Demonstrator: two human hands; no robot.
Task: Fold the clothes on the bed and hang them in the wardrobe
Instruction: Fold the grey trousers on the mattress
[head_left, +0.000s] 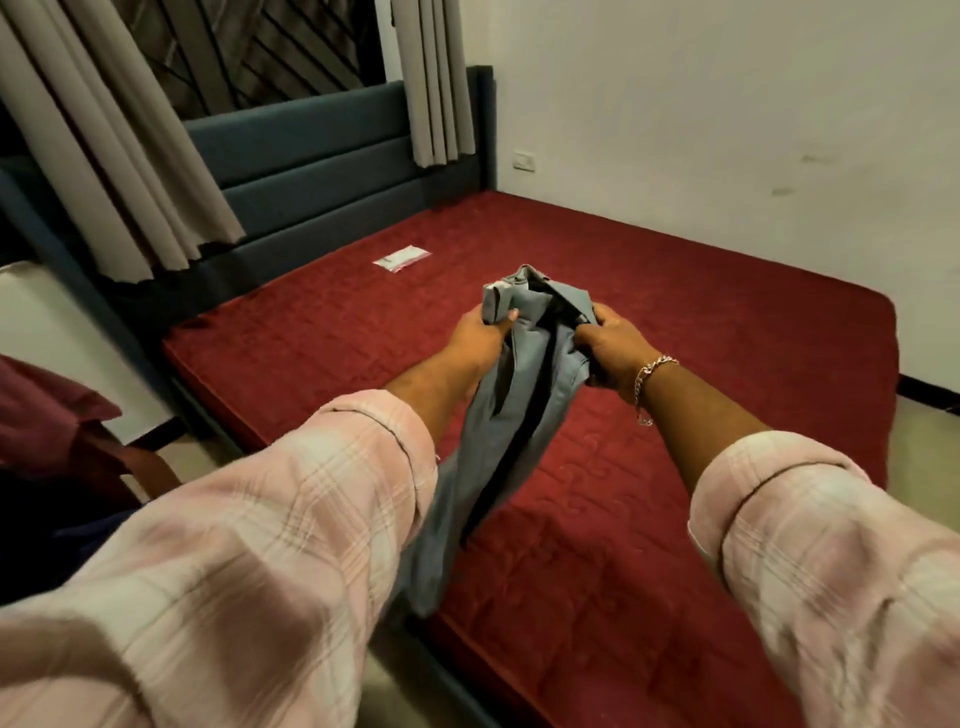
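Fingers (511, 315) of both hands clamp grey jeans (498, 415) above the bed (675, 312).
Folding seemingly just beginning; hanging remains, wardrobe unseen.

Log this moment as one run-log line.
stage: folding | left hand: holds grey trousers | right hand: holds same | trousers hang over red mattress | wardrobe: unseen

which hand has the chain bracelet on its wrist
The right hand: a chain bracelet circles its wrist. The left hand has a bare wrist. Both grip the grey garment.
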